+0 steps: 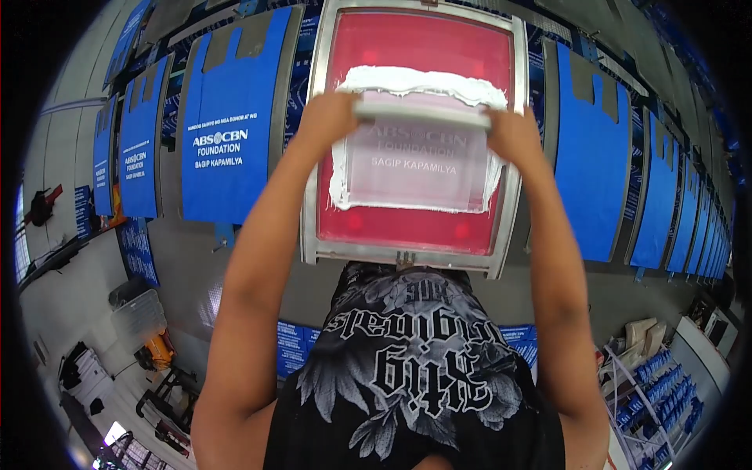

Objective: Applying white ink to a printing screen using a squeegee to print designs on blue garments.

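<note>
A screen-printing frame with silver metal sides lies in front of me, its mesh red around a paler printed window. Across that window runs a squeegee, slightly blurred. My left hand is closed round its left end, and my right hand grips the right end. Thick white ink is banked beyond the squeegee and streaks down both sides of the window. White lettering shows through the mesh on the near side of the squeegee. The blade's lower edge is hidden.
Blue cut bag panels lie on boards to both sides, a large one at left and another at right. More panels recede along the row. A rack with blue pieces stands at lower right. A grey plastic crate sits at lower left.
</note>
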`<state>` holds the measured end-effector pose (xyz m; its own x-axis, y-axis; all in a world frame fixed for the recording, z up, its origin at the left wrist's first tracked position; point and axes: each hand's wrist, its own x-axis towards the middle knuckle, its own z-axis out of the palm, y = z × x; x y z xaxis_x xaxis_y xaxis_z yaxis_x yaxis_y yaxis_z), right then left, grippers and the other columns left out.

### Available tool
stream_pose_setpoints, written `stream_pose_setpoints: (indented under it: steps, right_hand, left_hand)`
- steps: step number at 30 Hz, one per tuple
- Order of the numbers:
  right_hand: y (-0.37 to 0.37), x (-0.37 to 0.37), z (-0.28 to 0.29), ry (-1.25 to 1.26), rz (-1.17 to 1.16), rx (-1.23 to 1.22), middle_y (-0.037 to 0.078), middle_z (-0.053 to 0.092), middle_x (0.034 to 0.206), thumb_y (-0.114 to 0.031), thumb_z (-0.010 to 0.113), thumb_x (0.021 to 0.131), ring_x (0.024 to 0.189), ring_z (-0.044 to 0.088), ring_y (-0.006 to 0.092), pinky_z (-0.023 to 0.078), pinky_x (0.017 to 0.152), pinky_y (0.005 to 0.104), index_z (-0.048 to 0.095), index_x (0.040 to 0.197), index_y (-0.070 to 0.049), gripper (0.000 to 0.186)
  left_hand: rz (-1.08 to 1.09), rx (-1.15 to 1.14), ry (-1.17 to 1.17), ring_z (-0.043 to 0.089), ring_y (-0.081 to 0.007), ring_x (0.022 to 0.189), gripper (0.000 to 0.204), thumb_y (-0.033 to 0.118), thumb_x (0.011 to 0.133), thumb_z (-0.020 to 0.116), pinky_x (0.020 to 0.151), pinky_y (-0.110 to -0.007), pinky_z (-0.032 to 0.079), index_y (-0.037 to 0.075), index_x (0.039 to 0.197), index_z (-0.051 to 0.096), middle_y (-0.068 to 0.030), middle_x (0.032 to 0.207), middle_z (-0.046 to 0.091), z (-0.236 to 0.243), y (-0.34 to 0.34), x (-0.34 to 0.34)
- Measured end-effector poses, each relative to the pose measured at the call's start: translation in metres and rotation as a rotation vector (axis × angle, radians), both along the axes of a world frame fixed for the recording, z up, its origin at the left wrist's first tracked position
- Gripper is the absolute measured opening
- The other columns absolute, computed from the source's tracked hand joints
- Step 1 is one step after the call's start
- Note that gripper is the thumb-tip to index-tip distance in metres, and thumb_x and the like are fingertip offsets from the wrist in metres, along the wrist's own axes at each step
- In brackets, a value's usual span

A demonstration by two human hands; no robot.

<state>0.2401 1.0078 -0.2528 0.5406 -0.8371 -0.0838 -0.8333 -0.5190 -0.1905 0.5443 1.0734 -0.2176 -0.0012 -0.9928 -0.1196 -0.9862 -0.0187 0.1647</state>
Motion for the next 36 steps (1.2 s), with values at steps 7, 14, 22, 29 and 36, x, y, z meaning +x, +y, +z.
stream_pose_setpoints:
  steps: [7,14,22,29,36]
  right_hand:
    - [0.158,-0.036,-0.022,-0.150,-0.065,0.155,0.004,0.066,0.094,0.002,0.065,0.055,0.093,0.059,0.0237,0.021,0.107,0.0570,0.064,0.099,-0.013,0.047]
    - [-0.035,0.008,-0.009,0.021,0.005,0.004,0.007,0.068,0.090,-0.013,0.061,0.066,0.090,0.064,0.0252,0.039,0.093,0.0519,0.066,0.103,-0.017,0.037]
    - [-0.087,0.018,0.049,0.003,0.059,0.094,0.013,0.067,0.098,-0.011,0.055,0.064,0.093,0.063,0.0294,0.051,0.080,0.0395,0.066,0.109,-0.019,0.047]
    - [-0.120,0.029,-0.001,-0.034,0.136,0.224,0.019,0.065,0.098,-0.013,0.063,0.058,0.093,0.063,0.0337,0.049,0.084,0.0371,0.063,0.111,-0.007,0.054]
    - [-0.093,0.067,0.019,-0.124,0.147,0.104,0.020,0.062,0.107,-0.008,0.059,0.060,0.101,0.059,0.0344,0.045,0.090,0.0378,0.061,0.114,-0.005,0.053]
  left_hand:
    - [-0.129,-0.273,0.172,0.058,-0.0317,0.077,0.029,-0.001,0.054,0.065,0.073,-0.043,0.041,0.008,0.081,0.064,-0.0119,0.077,0.063,-0.026,0.158,-0.042]
    - [0.000,0.008,-0.003,0.063,-0.0333,0.078,0.033,0.022,0.064,0.076,0.073,-0.041,0.050,0.009,0.094,0.068,-0.0154,0.079,0.066,-0.003,-0.034,-0.003]
    - [0.104,-0.752,0.006,0.056,-0.0349,0.096,0.048,0.031,0.076,0.071,0.080,-0.039,0.046,0.008,0.115,0.055,-0.0176,0.106,0.058,0.042,0.041,-0.015]
    - [0.531,0.855,0.948,0.056,-0.0118,0.063,0.055,0.054,0.084,0.058,0.057,-0.030,0.045,-0.001,0.078,0.063,-0.0059,0.068,0.061,-0.083,0.269,-0.103]
    - [0.371,0.599,1.266,0.053,-0.0097,0.067,0.044,0.042,0.092,0.052,0.063,-0.025,0.044,0.002,0.082,0.065,-0.0024,0.073,0.060,-0.103,0.288,-0.121]
